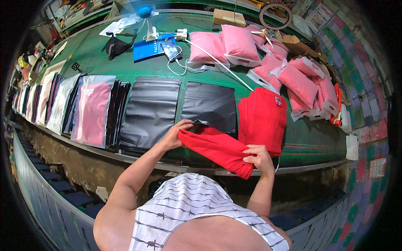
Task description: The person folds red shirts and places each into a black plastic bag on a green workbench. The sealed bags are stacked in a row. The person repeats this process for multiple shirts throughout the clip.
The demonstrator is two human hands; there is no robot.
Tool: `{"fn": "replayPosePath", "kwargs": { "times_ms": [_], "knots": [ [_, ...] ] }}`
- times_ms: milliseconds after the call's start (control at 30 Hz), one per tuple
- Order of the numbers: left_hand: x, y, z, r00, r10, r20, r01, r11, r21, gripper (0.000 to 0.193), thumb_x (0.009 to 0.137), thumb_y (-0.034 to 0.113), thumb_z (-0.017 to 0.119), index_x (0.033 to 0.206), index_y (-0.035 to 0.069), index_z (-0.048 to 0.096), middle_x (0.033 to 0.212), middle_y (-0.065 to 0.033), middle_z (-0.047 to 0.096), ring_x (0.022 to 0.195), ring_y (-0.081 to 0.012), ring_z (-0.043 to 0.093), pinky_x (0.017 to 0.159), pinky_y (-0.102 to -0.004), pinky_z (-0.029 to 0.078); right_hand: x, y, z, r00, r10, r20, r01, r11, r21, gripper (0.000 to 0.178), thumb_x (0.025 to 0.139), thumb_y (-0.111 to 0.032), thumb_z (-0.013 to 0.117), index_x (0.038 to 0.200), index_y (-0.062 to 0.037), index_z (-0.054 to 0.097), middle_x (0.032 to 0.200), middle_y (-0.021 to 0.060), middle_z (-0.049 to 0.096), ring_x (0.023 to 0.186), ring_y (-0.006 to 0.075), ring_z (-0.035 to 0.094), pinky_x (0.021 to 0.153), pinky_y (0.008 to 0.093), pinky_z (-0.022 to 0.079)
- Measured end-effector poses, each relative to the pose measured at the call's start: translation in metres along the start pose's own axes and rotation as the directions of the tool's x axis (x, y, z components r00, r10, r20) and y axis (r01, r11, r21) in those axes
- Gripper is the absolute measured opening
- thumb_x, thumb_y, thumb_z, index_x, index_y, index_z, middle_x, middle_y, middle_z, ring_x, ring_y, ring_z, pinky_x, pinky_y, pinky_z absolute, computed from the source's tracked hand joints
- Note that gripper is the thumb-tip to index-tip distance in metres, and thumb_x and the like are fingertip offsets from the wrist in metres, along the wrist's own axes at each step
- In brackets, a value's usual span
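Note:
A folded red garment, long and narrow, is stretched slantwise between my hands over the table's near edge. My left hand grips its left end, its fingertips beside the puckered near edge of a flat black plastic bag. Whether those fingers also pinch the bag is unclear. The lower right end is in my right hand, the fingers closed over the cloth. To the right of the bag lies a stack of folded red garments, a label on the top one.
Left of the bag lies a pile of black bags, then a row of filled clear bags. Several pink-filled bags are heaped at the right. A phone, blue box and small fan stand farther back on the green table.

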State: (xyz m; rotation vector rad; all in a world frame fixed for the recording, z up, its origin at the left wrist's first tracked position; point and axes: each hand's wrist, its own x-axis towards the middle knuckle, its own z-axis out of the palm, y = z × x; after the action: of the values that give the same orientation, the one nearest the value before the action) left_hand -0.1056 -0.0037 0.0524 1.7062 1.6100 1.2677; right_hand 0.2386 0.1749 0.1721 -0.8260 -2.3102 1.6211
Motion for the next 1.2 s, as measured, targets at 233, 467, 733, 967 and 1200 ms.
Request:
{"fn": "replayPosePath", "kwargs": {
  "times_ms": [233, 467, 733, 967, 1200],
  "knots": [
    [0.009, 0.000, 0.016, 0.991, -0.068, -0.119, 0.075, 0.996, 0.054, 0.052, 0.071, -0.012, 0.061, 0.121, -0.001, 0.063, 0.135, -0.0146, 0.058, 0.125, -0.0360, 0.056, 0.102, -0.0391, 0.050, 0.003, -0.022, 0.010, 0.988, -0.142, -0.057, 0.120, 0.952, -0.281, 0.027, 0.070, -0.005, 0.072, 0.094, 0.0073, 0.073, 0.085, 0.0231, 0.070, 0.079, 0.0341, 0.071, 0.071, 0.0373, 0.054],
    [0.030, 0.008, 0.029, 0.979, -0.035, -0.201, 0.083, 0.968, 0.235, 0.065, 0.063, -0.010, 0.065, 0.126, 0.000, 0.060, 0.139, -0.0162, 0.056, 0.131, -0.0379, 0.052, 0.110, -0.0432, 0.044, 0.016, -0.049, 0.048, 0.981, -0.136, -0.140, 0.070, 0.914, -0.399, 0.023, 0.073, -0.004, 0.064, 0.092, 0.0052, 0.074, 0.085, 0.0248, 0.068, 0.080, 0.0408, 0.069, 0.074, 0.0444, 0.055],
    [0.052, 0.054, 0.033, 0.989, 0.147, 0.020, -0.143, 0.918, 0.369, 0.082, 0.057, -0.005, 0.074, 0.137, 0.001, 0.053, 0.155, -0.0124, 0.043, 0.148, -0.0376, 0.033, 0.121, -0.0524, 0.029, 0.041, -0.059, 0.059, 0.949, -0.284, -0.138, 0.189, 0.862, -0.471, 0.023, 0.075, -0.005, 0.065, 0.093, 0.0054, 0.074, 0.090, 0.0250, 0.070, 0.085, 0.0414, 0.070, 0.079, 0.0455, 0.056],
    [0.057, 0.077, 0.021, 0.989, 0.120, 0.082, -0.138, 0.953, 0.269, 0.096, 0.055, -0.008, 0.066, 0.148, 0.004, 0.043, 0.160, -0.0127, 0.035, 0.152, -0.0397, 0.024, 0.123, -0.0582, 0.018, 0.071, -0.055, 0.052, 0.948, -0.201, -0.248, 0.120, 0.944, -0.307, 0.022, 0.076, -0.007, 0.070, 0.094, 0.0050, 0.074, 0.088, 0.0231, 0.070, 0.081, 0.0388, 0.070, 0.074, 0.0419, 0.056],
    [0.068, 0.073, 0.017, 0.990, 0.137, -0.029, -0.130, 0.976, 0.174, 0.086, 0.061, -0.008, 0.061, 0.145, 0.002, 0.046, 0.160, -0.0115, 0.035, 0.151, -0.0382, 0.025, 0.124, -0.0566, 0.018, 0.081, -0.058, 0.067, 0.962, -0.199, -0.186, 0.093, 0.882, -0.462, 0.018, 0.081, -0.008, 0.067, 0.096, 0.0020, 0.072, 0.093, 0.0206, 0.068, 0.088, 0.0411, 0.067, 0.078, 0.0474, 0.054]
  ]
}}
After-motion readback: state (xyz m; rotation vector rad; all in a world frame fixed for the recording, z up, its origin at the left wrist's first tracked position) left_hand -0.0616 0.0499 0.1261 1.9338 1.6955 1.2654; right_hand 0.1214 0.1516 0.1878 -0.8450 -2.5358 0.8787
